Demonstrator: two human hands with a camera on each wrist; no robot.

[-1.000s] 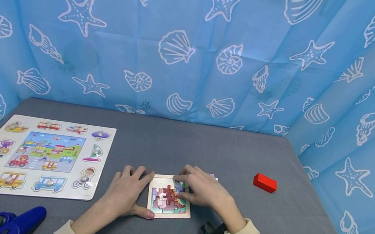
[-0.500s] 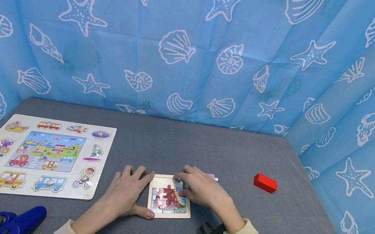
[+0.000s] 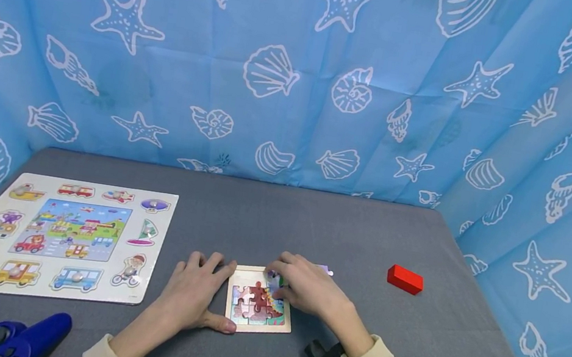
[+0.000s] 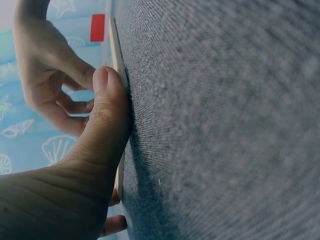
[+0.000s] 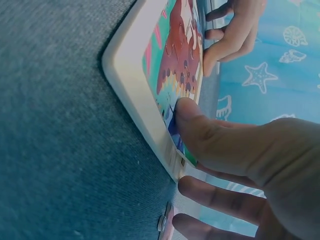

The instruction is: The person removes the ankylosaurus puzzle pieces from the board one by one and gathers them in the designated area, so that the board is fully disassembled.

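Observation:
A small wooden puzzle frame (image 3: pixel 263 330) holds joined pieces (image 3: pixel 259 301) showing a reddish-brown dinosaur. My left hand (image 3: pixel 191 294) grips the frame's left side, thumb at the near corner and index finger at the far one; its thumb (image 4: pixel 107 105) presses the edge in the left wrist view. Over the far right corner, my right hand (image 3: pixel 311 287) pinches a blue and green puzzle piece (image 5: pixel 172 125), seen tilted under the thumb in the right wrist view. The fingers behind this piece are partly hidden there.
A large vehicle puzzle board (image 3: pixel 149 275) lies at the left, with a blue game controller (image 3: pixel 6 340) in front of it. A red block (image 3: pixel 405 279) sits to the right. Part of a purple piece (image 3: pixel 326 270) shows just behind my right hand.
Compared with one second ago, my right thumb has shifted slightly up and right, and the piece under it shows differently. My left hand keeps its hold on the frame.

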